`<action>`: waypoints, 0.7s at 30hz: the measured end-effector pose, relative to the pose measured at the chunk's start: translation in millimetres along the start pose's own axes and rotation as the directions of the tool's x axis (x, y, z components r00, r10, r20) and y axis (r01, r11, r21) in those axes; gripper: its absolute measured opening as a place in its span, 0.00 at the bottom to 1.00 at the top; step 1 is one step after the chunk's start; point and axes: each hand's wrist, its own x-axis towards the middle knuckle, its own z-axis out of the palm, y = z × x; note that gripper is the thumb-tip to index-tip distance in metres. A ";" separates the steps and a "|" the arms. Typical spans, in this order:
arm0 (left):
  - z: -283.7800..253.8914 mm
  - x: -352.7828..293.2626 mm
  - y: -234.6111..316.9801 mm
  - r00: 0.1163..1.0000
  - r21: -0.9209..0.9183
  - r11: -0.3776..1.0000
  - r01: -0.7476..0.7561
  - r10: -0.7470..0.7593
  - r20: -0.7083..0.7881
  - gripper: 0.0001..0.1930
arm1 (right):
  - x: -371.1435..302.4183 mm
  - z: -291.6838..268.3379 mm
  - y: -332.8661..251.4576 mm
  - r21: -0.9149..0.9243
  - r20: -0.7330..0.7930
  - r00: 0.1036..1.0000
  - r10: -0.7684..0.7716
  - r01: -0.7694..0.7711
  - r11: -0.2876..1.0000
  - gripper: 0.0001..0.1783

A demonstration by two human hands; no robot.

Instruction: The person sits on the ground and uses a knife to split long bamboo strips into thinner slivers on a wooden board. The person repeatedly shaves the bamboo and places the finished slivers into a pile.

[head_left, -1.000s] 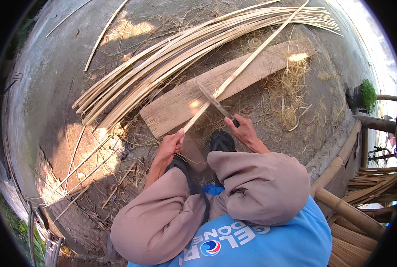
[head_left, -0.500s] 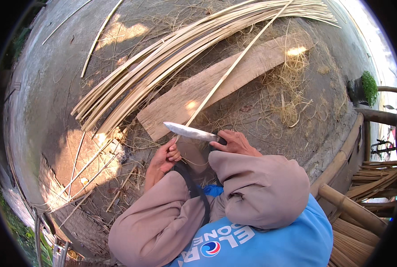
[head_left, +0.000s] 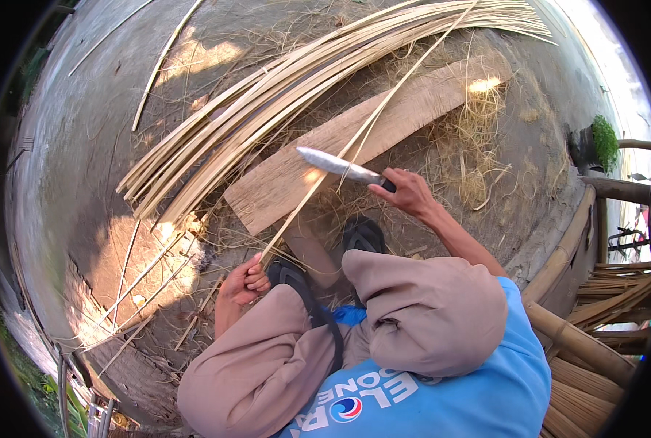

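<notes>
- now the bamboo strip [head_left: 355, 139] runs from the left hand's grip up and away over the wooden plank [head_left: 384, 128], its far end lost among the bundle of split strips [head_left: 289, 87].
- left hand [head_left: 244, 281] is closed around the strip's near end, just beside the left knee; a second ago it held the same end, so the strip hasn't been let go.
- knife [head_left: 336, 164] has moved: half a second ago the blade lay low, close over the left hand; now it's raised and further out along the strip, blade pointing left across it, touching or just above it, can't tell which.
- right hand [head_left: 406, 193] is clenched on the knife handle, arm stretched out further from the body than before.
- my read: one shaving stroke is over and the blade is set for the next pass.
- around the grip: sandalled feet [head_left: 362, 233] just beside, fibre shavings [head_left: 479, 131] on the ground past the plank, loose strips [head_left: 143, 270] to the left.
</notes>
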 end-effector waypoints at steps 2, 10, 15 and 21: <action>-38.9 -47.9 0.5 0.998 0.105 0.994 0.040 -0.035 -0.052 0.25 | 38.8 -50.5 72.9 0.041 -0.064 0.897 0.436 -0.434 0.900 0.33; -66.2 -120.0 -14.4 0.965 0.584 0.810 0.048 0.114 -0.237 0.24 | 54.0 -64.2 94.1 -0.049 -0.168 0.928 0.332 -0.344 0.938 0.42; -77.3 -135.1 -9.8 0.922 0.754 0.654 0.057 0.256 -0.291 0.25 | 36.0 -60.5 122.2 0.098 -0.327 0.750 0.575 -0.578 0.810 0.41; 19.7 -24.0 -14.1 0.678 0.954 0.243 -0.177 0.732 -0.061 0.26 | 9.2 -13.4 20.2 0.420 -0.051 0.821 0.569 -0.499 0.758 0.35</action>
